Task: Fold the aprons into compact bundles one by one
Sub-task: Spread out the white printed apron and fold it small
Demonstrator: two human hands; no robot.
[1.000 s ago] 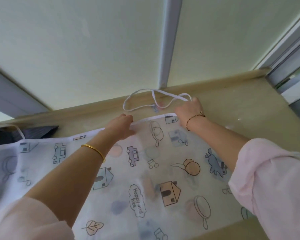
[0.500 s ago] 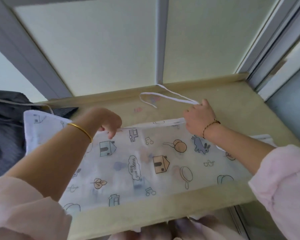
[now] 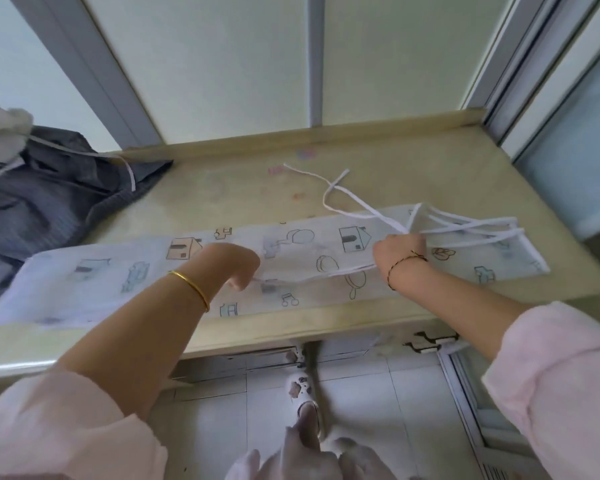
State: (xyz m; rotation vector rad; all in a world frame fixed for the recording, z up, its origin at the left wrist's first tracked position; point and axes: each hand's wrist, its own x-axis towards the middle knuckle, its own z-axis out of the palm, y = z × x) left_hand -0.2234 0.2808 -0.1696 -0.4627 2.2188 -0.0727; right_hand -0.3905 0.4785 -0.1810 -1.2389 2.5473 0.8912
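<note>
A white apron printed with houses, cars and leaves lies as a long folded strip across the beige counter. My left hand is curled over the strip's middle and pinches its folded edge. My right hand grips the same edge further right, together with the white apron strings, which trail loosely behind and to the right of it. A dark grey apron with a white string lies bunched at the counter's left end.
Frosted window panes with grey frames rise right behind the counter. A pale cloth sits on the grey heap at far left. Below the counter's front edge are tiled floor, a cabinet and my white shoe.
Both hands pulled the far edge of the printed apron toward me, folding it into a narrower strip. The strings came along with my right hand. The view tilted down to the floor.
</note>
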